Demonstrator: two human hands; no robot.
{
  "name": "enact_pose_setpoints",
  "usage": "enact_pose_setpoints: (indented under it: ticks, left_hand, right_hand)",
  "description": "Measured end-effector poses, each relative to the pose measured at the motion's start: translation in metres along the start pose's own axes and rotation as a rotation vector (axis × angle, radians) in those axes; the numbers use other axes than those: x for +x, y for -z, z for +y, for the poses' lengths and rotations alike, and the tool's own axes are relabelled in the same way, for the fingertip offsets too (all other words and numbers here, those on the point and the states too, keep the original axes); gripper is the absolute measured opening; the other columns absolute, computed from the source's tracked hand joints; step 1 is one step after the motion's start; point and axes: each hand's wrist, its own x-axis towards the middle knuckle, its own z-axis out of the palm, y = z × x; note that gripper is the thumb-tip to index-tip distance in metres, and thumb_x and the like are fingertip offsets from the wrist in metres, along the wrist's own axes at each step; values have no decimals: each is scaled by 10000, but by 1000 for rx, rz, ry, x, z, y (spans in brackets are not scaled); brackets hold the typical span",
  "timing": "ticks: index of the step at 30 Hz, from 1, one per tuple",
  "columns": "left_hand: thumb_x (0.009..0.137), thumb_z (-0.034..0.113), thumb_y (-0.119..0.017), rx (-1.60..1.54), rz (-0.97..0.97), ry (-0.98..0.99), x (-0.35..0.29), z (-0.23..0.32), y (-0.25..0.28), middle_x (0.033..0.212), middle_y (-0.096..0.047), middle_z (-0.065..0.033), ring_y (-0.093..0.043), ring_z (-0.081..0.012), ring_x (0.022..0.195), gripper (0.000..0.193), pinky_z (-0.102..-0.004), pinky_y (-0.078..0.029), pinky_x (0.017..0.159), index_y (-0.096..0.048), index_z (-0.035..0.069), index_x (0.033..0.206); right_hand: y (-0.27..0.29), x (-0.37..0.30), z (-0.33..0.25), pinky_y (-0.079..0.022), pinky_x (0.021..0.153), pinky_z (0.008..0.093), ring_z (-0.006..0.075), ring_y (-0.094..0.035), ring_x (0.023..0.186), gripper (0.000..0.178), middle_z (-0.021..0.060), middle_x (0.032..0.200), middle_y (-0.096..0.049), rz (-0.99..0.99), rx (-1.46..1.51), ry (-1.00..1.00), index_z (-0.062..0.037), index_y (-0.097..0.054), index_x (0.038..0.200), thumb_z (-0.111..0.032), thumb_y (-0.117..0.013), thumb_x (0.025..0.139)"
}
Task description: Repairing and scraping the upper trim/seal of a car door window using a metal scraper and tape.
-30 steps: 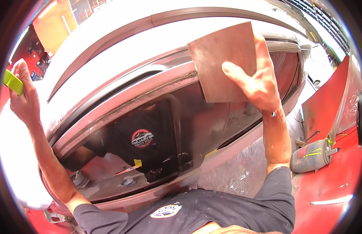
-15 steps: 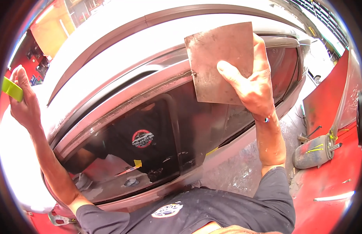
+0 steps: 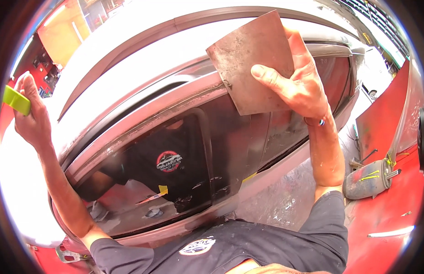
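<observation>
My right hand grips a square brown board, flat and dusty, held up against the top of a car's window frame. Its lower left edge touches the frame above the dark side glass. My left hand is raised at the far left by the car's white roof and is closed on a small lime-green block. The glass mirrors my dark shirt with a round red badge.
The car body looks sanded and grey along the door. A red panel leans at the right, with a grey cylinder-shaped tool on the red floor beside it. An orange wall stands far behind the roof.
My right hand has shifted the board slightly left and lower along the window frame. My left hand with the green block has stayed almost in place.
</observation>
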Motion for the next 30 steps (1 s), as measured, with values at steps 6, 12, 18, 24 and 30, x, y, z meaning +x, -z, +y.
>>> enact_pose_setpoints:
  ticks: [6,12,18,24,30]
  left_hand:
    - [950,436,-612,62,-81,98,1,4,0,1034,-737,-31,-698,-125,852,364,-243,-530,731,-713,135,1127]
    - [944,417,-625,7,72,-22,0,14,-4,1028,-739,-21,-702,-120,865,336,-243,-542,745,-717,140,1111]
    - [945,413,-629,3,4,42,-3,5,0,1008,-743,-2,-697,-94,852,320,-218,-528,707,-717,157,1116]
    - [938,420,-636,18,-8,5,-1,-3,-1,993,-743,12,-691,-70,820,314,-210,-520,667,-717,167,1106]
    - [938,444,-623,23,-6,-29,0,-3,-2,1027,-740,9,-697,-76,817,337,-204,-528,658,-720,174,1114]
  right_hand:
    - [10,9,-1,-426,979,294,140,-546,1101,581,50,1182,-608,-116,66,15,-53,-461,1368,-73,-725,851]
    - [23,12,5,-413,998,299,138,-529,1132,584,48,1222,-588,-184,143,-29,-66,-456,1380,-73,-724,861]
    - [13,18,0,-406,1004,297,131,-521,1144,586,41,1221,-587,-209,84,35,-70,-461,1373,-83,-733,854]
    - [7,17,-11,-411,1001,308,139,-534,1143,603,55,1221,-597,-175,-58,40,-52,-446,1379,-54,-726,845]
    - [1,-3,-5,-448,958,301,137,-564,1094,511,61,1144,-630,-63,23,47,-47,-465,1330,-7,-687,871]
